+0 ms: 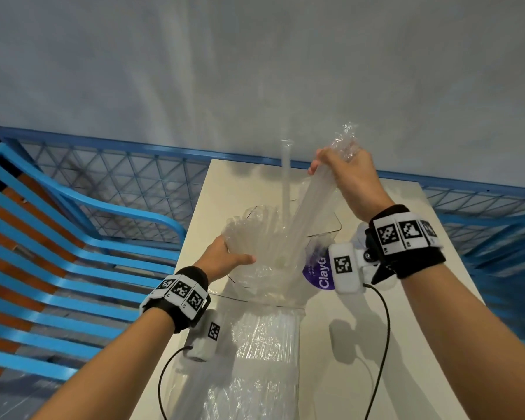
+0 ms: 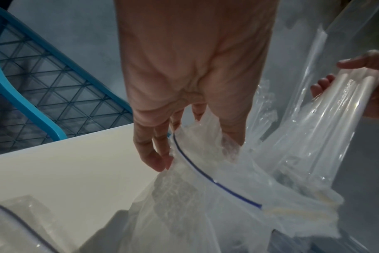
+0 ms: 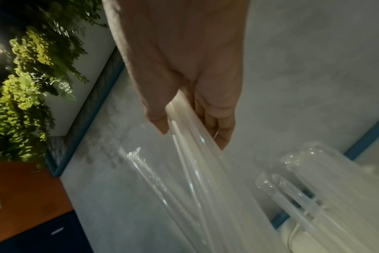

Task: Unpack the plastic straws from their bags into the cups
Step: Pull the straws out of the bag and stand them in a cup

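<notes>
Grey wall behind, blue mesh fence, blue slatted bench on the left; white desk (image 1: pixel 431 268) in the middle. Head view: right hand (image 1: pixel 350 177) raised, fingers curled round a bundle of clear straws (image 1: pixel 312 207) still in crinkled wrap, slanting down into a clear cup (image 1: pixel 331 228). One straw (image 1: pixel 286 177) stands upright in that cup. Left hand (image 1: pixel 225 257) grips the open zip bag (image 1: pixel 246 234) at its mouth. Second bag of straws (image 1: pixel 264 359) lies flat on the desk, nearer the person. Purple ClayG label (image 1: pixel 322 274) just beside the right wrist.

Left wrist view: left hand (image 2: pixel 184 85) pinches the zip bag (image 2: pixel 184 196) by its blue seal line, thumb inside the opening. Right hand's fingers (image 2: pixel 322 83) at the far edge hold the straws (image 2: pixel 327 123).

Right wrist view: right hand (image 3: pixel 184 68) clamps the straws (image 3: pixel 190 145) between thumb and fingers. Green plant (image 3: pixel 28 77) at left, blurred.
</notes>
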A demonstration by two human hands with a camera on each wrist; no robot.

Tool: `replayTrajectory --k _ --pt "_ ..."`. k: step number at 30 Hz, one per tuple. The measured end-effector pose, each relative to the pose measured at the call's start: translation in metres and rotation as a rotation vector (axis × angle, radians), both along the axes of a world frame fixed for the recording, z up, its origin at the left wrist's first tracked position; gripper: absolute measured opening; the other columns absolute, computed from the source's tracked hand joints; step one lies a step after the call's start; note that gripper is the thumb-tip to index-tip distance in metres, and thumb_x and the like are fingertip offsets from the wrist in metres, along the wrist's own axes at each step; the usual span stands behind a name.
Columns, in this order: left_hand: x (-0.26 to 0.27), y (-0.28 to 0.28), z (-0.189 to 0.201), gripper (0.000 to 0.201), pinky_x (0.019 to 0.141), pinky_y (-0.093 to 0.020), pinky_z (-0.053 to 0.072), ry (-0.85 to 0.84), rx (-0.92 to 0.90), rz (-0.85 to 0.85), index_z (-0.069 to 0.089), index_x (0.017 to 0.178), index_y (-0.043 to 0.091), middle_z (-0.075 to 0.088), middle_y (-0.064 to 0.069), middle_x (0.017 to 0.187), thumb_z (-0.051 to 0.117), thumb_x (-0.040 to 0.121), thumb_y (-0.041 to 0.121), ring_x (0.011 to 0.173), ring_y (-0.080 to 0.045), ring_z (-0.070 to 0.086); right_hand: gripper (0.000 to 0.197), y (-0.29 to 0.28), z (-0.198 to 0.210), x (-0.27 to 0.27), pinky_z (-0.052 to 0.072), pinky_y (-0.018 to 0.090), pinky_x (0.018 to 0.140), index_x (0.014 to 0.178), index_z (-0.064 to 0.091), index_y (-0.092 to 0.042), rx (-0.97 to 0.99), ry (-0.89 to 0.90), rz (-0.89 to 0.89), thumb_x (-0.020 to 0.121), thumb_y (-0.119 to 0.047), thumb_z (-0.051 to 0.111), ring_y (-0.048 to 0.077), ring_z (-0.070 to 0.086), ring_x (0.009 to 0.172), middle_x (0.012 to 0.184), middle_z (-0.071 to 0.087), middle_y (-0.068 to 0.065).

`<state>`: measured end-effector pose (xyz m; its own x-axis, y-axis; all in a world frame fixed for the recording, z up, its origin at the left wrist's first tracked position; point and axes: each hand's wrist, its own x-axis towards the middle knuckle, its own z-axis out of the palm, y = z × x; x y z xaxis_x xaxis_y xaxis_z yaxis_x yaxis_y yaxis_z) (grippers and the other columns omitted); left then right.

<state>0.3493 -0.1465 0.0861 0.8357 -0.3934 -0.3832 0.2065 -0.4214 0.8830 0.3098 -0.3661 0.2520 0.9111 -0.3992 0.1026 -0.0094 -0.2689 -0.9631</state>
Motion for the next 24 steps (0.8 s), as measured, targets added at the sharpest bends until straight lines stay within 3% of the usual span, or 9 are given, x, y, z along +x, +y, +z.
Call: replayTrajectory --k 2,4,7,10,13,16,20,22,24 --pt "0.001 -0.003 0.001 0.067 0.100 -0.036 0.046 -0.011 -0.004 -0.013 0.048 0.135 0.013 0.063 -0.004 0.121 0.080 0.076 0.015 0.111 -0.022 0.058 0.007 0.000 -0.008 0.001 0.050 0.039 0.085 0.080 0.058 -0.017 -0.020 0.030 0.012 0.086 -0.019 0.060 0.031 0.065 0.090 0.090 0.070 0.018" --pt "0.001 -0.006 0.002 0.068 0.102 -0.039 0.046 -0.023 0.001 -0.025 0.048 0.136 0.014 0.063 -0.005 0.123 0.080 0.076 0.017 0.113 -0.023 0.058 0.010 0.004 -0.020 0.001 0.048 0.030 0.074 0.084 0.064 -0.008 -0.052 0.071 0.044 0.084 -0.018 0.063 0.018 0.062 0.080 0.089 0.068 0.014" --pt "0.001 -0.010 0.004 0.068 0.104 -0.042 0.045 -0.022 -0.002 -0.039 0.049 0.136 0.014 0.064 -0.005 0.123 0.080 0.075 0.018 0.115 -0.023 0.058 0.023 0.013 -0.037 -0.002 0.046 0.023 0.077 0.104 0.067 -0.003 -0.045 0.137 0.118 0.085 -0.015 0.065 0.018 0.065 0.093 0.107 0.070 0.009" --pt "0.001 -0.011 0.003 0.070 0.104 -0.042 0.046 -0.022 0.008 -0.042 0.051 0.134 0.017 0.065 -0.003 0.122 0.082 0.072 0.025 0.113 -0.021 0.059 0.031 0.022 -0.049 -0.005 0.048 0.030 0.098 0.113 0.064 -0.008 0.026 0.171 0.243 0.083 -0.006 0.066 0.014 0.064 0.109 0.117 0.069 0.002" --pt "0.001 -0.013 0.005 0.068 0.102 -0.043 0.047 -0.040 0.024 -0.061 0.052 0.132 0.019 0.067 -0.001 0.119 0.082 0.071 0.028 0.111 -0.020 0.061 0.036 0.034 -0.053 -0.006 0.053 0.029 0.095 0.116 0.059 -0.002 0.007 0.190 0.312 0.080 -0.001 0.068 0.015 0.068 0.103 0.110 0.072 0.005" --pt "-0.001 -0.014 0.007 0.062 0.101 -0.042 0.047 -0.049 0.032 -0.063 0.054 0.130 0.017 0.067 -0.002 0.117 0.080 0.074 0.024 0.110 -0.020 0.061 0.031 0.038 -0.055 -0.007 0.050 0.023 0.088 0.107 0.060 -0.003 -0.022 0.167 0.319 0.079 -0.005 0.072 0.015 0.068 0.097 0.100 0.074 0.011" --pt "-0.001 -0.011 0.007 0.071 0.098 -0.039 0.049 -0.043 0.030 -0.043 0.054 0.130 0.020 0.066 0.001 0.117 0.081 0.068 0.038 0.108 -0.018 0.061 0.042 0.034 -0.061 -0.013 0.046 0.032 0.097 0.104 0.062 -0.019 -0.079 0.211 0.428 0.069 -0.026 0.084 0.018 0.065 0.104 0.103 0.072 0.005" --pt "-0.002 -0.011 0.008 0.059 0.092 -0.034 0.049 -0.041 0.011 -0.035 0.054 0.130 0.020 0.066 0.001 0.117 0.079 0.077 0.030 0.107 -0.019 0.061 0.054 0.035 -0.066 -0.014 0.047 0.034 0.098 0.112 0.059 -0.020 -0.144 0.226 0.442 0.066 -0.031 0.085 0.017 0.064 0.106 0.108 0.069 0.001" --pt "-0.003 -0.013 0.009 0.053 0.087 -0.032 0.050 -0.027 -0.007 -0.031 0.056 0.128 0.018 0.068 -0.002 0.115 0.077 0.080 0.026 0.106 -0.020 0.062 0.048 0.036 -0.069 -0.013 0.050 0.039 0.096 0.108 0.060 -0.020 -0.155 0.180 0.386 0.067 -0.030 0.084 0.018 0.065 0.101 0.103 0.069 0.001"
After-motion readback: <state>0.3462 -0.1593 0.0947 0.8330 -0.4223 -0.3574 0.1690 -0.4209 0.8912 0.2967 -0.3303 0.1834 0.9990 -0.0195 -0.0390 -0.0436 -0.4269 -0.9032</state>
